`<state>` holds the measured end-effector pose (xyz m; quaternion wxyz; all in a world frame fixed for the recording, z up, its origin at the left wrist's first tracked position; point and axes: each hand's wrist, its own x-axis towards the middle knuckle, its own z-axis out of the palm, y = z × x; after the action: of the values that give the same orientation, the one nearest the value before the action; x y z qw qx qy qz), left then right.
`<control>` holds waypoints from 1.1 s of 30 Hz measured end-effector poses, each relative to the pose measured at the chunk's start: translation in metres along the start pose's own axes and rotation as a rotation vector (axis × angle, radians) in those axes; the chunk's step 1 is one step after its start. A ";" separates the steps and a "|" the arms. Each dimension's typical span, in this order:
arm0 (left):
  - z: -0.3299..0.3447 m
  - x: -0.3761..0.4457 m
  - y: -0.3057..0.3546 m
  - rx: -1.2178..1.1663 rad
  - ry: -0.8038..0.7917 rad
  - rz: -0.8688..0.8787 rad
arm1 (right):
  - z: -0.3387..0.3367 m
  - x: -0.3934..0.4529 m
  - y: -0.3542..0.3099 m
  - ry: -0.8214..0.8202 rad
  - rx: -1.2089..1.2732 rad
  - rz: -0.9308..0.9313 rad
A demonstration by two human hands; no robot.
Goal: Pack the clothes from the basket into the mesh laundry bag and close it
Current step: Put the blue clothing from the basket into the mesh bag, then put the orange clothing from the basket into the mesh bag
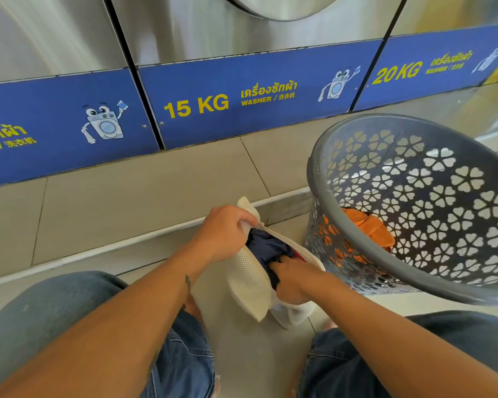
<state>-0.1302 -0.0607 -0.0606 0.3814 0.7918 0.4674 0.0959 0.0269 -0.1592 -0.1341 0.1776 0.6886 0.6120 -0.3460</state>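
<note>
A white mesh laundry bag [249,280] stands open on the floor between my knees. My left hand [224,231] grips the far rim of its mouth and holds it open. My right hand [292,278] is pushed into the mouth, fingers curled into a dark navy garment [266,248]; a bit of red cloth shows beside it. To the right stands a grey plastic basket [414,254] with flower-shaped holes, holding an orange garment [368,228] at its bottom.
Steel washers [242,96] with blue panels marked 15 KG and 20 KG stand just ahead on a beige tiled plinth [127,202]. My knees in blue jeans [69,326] frame the bag on both sides. Pale floor tiles lie below.
</note>
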 end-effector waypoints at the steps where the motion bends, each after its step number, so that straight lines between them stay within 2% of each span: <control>1: -0.001 0.000 0.006 -0.026 0.028 -0.003 | -0.008 -0.008 -0.002 0.027 0.029 -0.016; 7: -0.003 -0.007 0.056 -0.250 0.091 0.061 | -0.067 -0.091 0.005 0.120 0.110 -0.099; 13: -0.018 -0.014 0.091 -0.230 0.171 0.147 | -0.106 -0.180 0.044 0.486 0.693 -0.258; 16: -0.023 -0.012 0.101 -0.160 0.227 0.168 | -0.122 -0.174 0.078 0.635 0.680 -0.152; 21: -0.012 -0.003 0.110 -0.090 0.261 0.168 | -0.133 -0.123 0.131 0.514 0.427 0.015; 27: 0.022 0.020 0.099 -0.029 0.168 -0.022 | -0.117 -0.057 0.173 0.257 0.018 0.246; 33: 0.035 0.051 0.087 -0.040 0.226 -0.051 | -0.109 0.008 0.202 0.112 -0.220 0.278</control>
<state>-0.0262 -0.0608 -0.0352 0.3444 0.7558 0.5256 0.1842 0.2500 -0.1184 -0.0997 0.2635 0.7611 0.5542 -0.2101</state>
